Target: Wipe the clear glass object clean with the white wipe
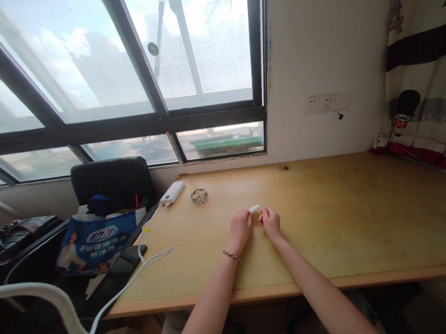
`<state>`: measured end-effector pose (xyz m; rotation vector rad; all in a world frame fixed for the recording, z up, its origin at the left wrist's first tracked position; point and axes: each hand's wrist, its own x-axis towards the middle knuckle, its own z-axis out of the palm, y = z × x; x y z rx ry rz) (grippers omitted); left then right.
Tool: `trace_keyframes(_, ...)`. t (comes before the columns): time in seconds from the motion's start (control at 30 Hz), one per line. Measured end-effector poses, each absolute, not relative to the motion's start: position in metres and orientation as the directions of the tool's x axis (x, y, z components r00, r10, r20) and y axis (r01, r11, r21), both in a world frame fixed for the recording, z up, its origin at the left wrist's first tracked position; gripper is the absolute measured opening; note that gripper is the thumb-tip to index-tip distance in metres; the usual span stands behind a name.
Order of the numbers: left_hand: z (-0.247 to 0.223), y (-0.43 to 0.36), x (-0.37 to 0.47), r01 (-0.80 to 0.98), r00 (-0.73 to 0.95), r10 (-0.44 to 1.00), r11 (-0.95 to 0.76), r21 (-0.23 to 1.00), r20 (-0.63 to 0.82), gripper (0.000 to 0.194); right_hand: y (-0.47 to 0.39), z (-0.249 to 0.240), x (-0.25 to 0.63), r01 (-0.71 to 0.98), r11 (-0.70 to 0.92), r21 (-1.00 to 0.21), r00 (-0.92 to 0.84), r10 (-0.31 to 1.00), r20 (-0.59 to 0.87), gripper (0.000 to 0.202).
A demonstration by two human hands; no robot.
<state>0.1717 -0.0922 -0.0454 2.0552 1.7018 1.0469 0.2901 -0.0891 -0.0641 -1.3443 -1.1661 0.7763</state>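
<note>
While two bare hands meet over the middle of one wooden desk (358,220), one small white piece (254,209) sits between them, just above or on the desk's surface; which of the two cannot be told. The left hand (241,226) has its fingers closed on the piece, whose pale end sticks out past them towards the desk's far edge. The right hand (271,223) is curled just beside it, fingers drawn together, with a reddish spot at the fingertips; whether it pinches anything, or touches the piece, cannot be told. One braided bracelet (232,255) circles the left wrist, over the near half of the desk. Two other things lie at the desk's far left: one openwork metal ring (199,196), and, nearer the corner, one white power bank (173,192) with one white cable (167,204) running from it along the desk's left edge. One dark flat object (132,254) is at that same edge, nearer the front. Left of the desk stands one black chair (110,179) bearing one blue printed bag (95,244). One round fitting (284,168) is set by the desk's far edge; beyond it, on the wall, are two sockets (320,103), and one patterned curtain (426,79) hangs at the desk's far right.
</note>
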Motion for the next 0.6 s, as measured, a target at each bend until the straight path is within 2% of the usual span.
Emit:
trace_keyframes(0.07, -0.044, -0.091, 0.174, 0.511, -0.039, 0.958, -0.226, 0.829, 0.285, 0.024, -0.088, -0.062, 0.292, 0.210, 0.145, -0.967, 0.336, 0.918, 0.210, 0.028)
trace_keyframes(0.13, -0.044, -0.088, 0.176, 0.191, -0.055, 0.990, -0.118, 0.974, 0.130, 0.029, -0.087, -0.060, 0.292, 0.201, 0.161, -0.966, 0.375, 0.899, 0.227, 0.027)
trace_keyframes(0.2, -0.046, -0.085, 0.177, -0.106, -0.007, 0.999, 0.032, 0.994, -0.033, 0.034, -0.085, -0.060, 0.292, 0.141, 0.156, -0.978, 0.380, 0.903, 0.199, 0.032)
trace_keyframes(0.27, -0.050, -0.082, 0.178, -0.294, 0.044, 0.989, 0.151, 0.944, -0.144, 0.036, -0.084, -0.061, 0.292, 0.065, 0.141, -0.988, 0.344, 0.926, 0.154, 0.035)
trace_keyframes(0.33, -0.054, -0.080, 0.179, -0.379, 0.077, 0.977, 0.213, 0.901, -0.198, 0.035, -0.082, -0.064, 0.291, 0.010, 0.138, -0.990, 0.295, 0.946, 0.135, 0.033)
trace_keyframes(0.43, -0.060, -0.078, 0.180, -0.409, 0.090, 0.972, 0.235, 0.882, -0.218, 0.034, -0.080, -0.068, 0.292, -0.079, 0.151, -0.985, 0.272, 0.954, 0.124, 0.030)
trace_keyframes(0.6, -0.061, -0.078, 0.179, -0.412, 0.026, 0.981, 0.185, 0.892, -0.192, 0.034, -0.080, -0.068, 0.294, -0.365, 0.109, -0.925, 0.307, 0.952, -0.009, 0.027)
